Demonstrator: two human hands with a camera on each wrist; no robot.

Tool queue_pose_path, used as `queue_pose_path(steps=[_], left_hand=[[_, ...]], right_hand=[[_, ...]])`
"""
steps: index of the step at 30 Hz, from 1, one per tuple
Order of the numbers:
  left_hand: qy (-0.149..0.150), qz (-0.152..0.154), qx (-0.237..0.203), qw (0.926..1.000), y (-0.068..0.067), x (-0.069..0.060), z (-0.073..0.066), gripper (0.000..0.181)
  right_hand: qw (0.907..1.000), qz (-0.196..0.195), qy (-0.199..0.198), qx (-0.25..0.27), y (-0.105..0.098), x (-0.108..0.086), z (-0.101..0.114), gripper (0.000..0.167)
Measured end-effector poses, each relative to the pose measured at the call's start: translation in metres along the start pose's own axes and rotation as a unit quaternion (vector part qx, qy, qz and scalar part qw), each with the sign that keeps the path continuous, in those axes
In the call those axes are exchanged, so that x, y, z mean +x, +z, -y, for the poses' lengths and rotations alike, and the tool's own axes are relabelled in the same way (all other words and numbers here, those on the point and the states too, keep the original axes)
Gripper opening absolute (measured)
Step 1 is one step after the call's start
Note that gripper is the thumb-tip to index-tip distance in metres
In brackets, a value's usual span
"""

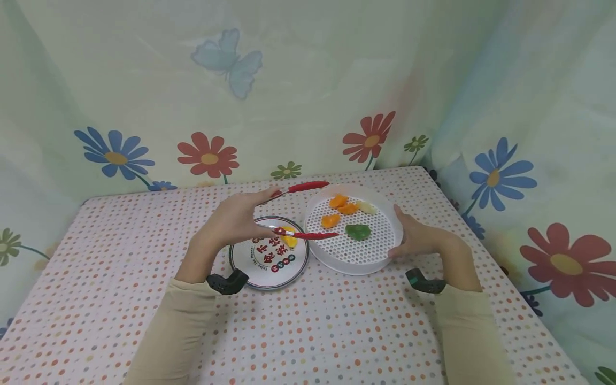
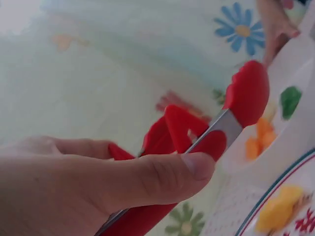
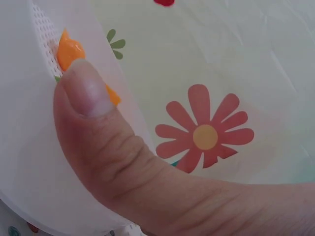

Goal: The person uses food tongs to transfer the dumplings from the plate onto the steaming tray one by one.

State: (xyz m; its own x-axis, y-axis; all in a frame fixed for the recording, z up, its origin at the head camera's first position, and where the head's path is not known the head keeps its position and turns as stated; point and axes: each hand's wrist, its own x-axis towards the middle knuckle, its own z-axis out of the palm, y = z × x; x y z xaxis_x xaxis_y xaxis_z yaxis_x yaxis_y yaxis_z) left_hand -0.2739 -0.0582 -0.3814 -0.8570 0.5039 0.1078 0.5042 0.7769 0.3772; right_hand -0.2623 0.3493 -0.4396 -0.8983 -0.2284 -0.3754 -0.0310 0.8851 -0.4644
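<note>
In the head view my left hand (image 1: 236,216) holds a pair of tongs with red tips (image 1: 308,235), its arms spread apart with nothing between them. The left wrist view shows my thumb along the metal arm of the tongs (image 2: 224,125). Below the lower tip lies a white plate (image 1: 250,262) with red lettering and a yellow piece (image 1: 290,239) on it. My right hand (image 1: 416,232) grips the right side of a round white perforated basket (image 1: 353,267). Inside are orange pieces (image 1: 330,221), a green piece (image 1: 358,231) and a pale piece (image 1: 367,207).
The plate and basket stand side by side on a table (image 1: 298,326) with a dotted cloth. Behind and to the right hangs a flowered curtain (image 1: 298,107). The table's back edge runs just beyond the basket.
</note>
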Motion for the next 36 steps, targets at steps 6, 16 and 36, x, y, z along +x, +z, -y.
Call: queue_pose_path(steps=[6, 16, 36], left_hand=[[-0.021, 0.033, -0.043, 0.9983, -0.009, -0.009, 0.028, 0.096], [-0.077, 0.088, -0.09, 0.9892, -0.005, -0.013, 0.065, 0.084], [-0.114, 0.119, -0.109, 0.9802, 0.008, -0.02, 0.087, 0.079]], right_hand=[[0.9998, 0.003, 0.017, -0.001, -0.01, -0.004, -0.007, 0.137], [0.9989, 0.003, 0.001, 0.047, -0.004, -0.008, -0.011, 0.138], [0.9997, 0.009, 0.006, 0.021, -0.001, 0.005, -0.001, 0.139]])
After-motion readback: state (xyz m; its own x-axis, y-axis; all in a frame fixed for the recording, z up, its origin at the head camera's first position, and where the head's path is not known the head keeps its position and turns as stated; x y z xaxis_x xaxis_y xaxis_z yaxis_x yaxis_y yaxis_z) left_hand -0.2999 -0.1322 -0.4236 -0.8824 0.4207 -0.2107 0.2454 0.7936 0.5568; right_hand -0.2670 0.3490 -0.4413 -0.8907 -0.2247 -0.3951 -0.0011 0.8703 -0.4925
